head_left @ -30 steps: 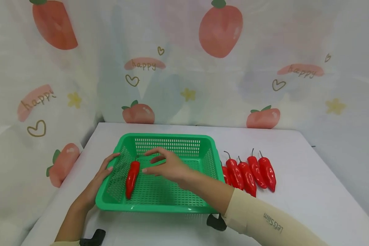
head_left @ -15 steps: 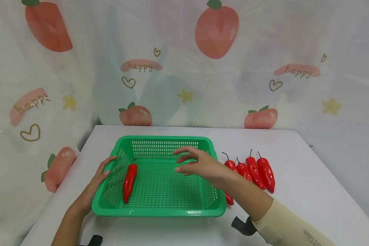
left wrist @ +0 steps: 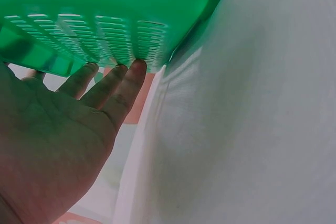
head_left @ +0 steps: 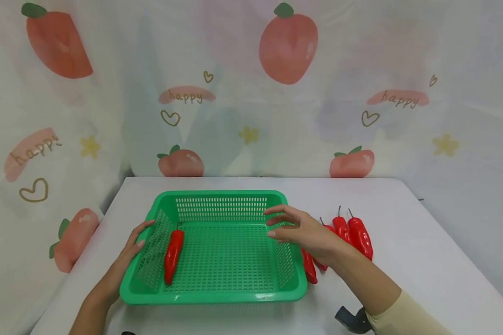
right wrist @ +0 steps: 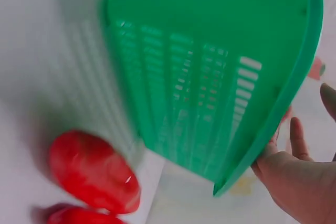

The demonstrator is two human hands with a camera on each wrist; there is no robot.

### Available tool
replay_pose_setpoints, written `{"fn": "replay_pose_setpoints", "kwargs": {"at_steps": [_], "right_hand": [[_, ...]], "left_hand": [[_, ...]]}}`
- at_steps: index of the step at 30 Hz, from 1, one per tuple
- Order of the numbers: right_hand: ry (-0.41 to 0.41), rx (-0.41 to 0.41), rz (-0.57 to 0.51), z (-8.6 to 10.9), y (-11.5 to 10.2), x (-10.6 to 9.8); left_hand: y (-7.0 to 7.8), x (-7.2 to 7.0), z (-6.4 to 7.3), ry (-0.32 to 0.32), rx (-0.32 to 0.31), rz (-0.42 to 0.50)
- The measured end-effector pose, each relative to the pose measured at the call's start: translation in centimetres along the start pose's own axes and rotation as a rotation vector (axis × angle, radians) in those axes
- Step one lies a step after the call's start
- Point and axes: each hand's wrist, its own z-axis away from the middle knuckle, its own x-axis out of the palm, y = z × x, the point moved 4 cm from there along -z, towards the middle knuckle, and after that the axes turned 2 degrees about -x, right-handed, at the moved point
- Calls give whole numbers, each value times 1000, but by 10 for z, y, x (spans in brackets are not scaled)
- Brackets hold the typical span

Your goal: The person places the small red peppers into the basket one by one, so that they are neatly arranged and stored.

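A green plastic basket (head_left: 213, 298) with slotted walls stands on the white table. One red chili pepper (head_left: 173, 257) lies along its left inner side. My left hand (head_left: 116, 270) rests at the basket's left rim; in the left wrist view its extended fingers (left wrist: 123, 95) reach the slotted outer wall. Over the right rim hovers my right hand (head_left: 303, 230), fingers slightly bent and holding nothing. Several more red chili peppers (head_left: 361, 236) lie on the table to the right of the basket, partly hidden by my right hand and forearm.
The table (head_left: 419, 260) meets a printed fruit-pattern cloth (head_left: 297, 130) at the back and sides. In the right wrist view, red peppers (right wrist: 94, 171) lie close beside the basket's outer wall (right wrist: 210, 24).
My right hand has moved rightward, from near the pepper in the basket to above the right rim, staying empty. My left hand stays at the left rim. The head view has shifted slightly.
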Motion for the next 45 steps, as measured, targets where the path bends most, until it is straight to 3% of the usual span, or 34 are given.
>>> {"fn": "replay_pose_setpoints", "kwargs": {"at_steps": [8, 14, 19, 32, 38, 45], "right_hand": [[26, -30, -6, 18, 8, -31], [107, -28, 39, 38, 20, -64], [196, 17, 96, 54, 38, -94], [363, 125, 120, 84, 93, -179], [404, 215, 80, 86, 114, -195], [420, 226, 45, 83, 123, -197]], "left_hand": [[1, -1, 1, -23, 7, 25], [-1, 1, 0, -31, 8, 26], [-2, 1, 0, -36, 2, 49], [-3, 2, 0, -35, 12, 69], [-2, 3, 0, -26, 9, 67], [-3, 2, -1, -34, 1, 60]]}}
